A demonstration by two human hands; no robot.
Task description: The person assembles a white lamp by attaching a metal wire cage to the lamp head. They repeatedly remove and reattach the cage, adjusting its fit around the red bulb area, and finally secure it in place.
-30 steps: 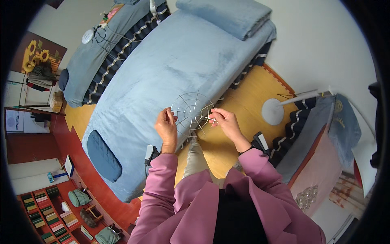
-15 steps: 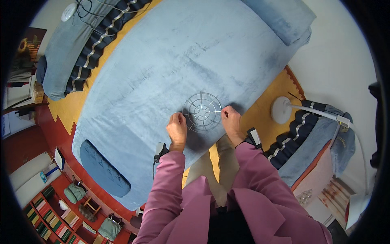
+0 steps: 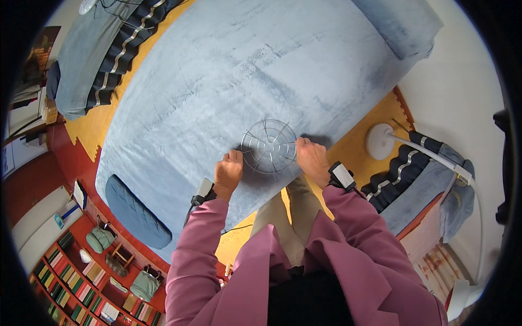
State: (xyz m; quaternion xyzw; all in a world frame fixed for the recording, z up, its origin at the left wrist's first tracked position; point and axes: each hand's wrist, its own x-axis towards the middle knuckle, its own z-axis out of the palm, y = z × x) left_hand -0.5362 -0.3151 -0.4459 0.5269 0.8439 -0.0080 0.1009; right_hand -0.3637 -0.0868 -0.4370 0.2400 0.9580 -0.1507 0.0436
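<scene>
A round wire rack (image 3: 269, 147) of thin silvery metal, with rings and spokes, hangs between my two hands above the bed. My left hand (image 3: 228, 171) is closed on its left rim. On the opposite side, my right hand (image 3: 312, 156) pinches the right rim with curled fingers. Beneath the rack spreads the light blue plush bed cover (image 3: 179, 119); the rack's shadow falls on it. Whether the rack touches the cover I cannot tell.
A dark blue quilted cushion (image 3: 137, 212) lies at the bed's left edge. To the right stands a white floor lamp (image 3: 379, 141) with a round base. Bookshelves (image 3: 76, 271) fill the lower left. Blue-draped furniture (image 3: 418, 179) stands at the right.
The view has shifted slightly. My forearms have spread a little apart, and the rack has tilted somewhat while both hands keep hold of its rim.
</scene>
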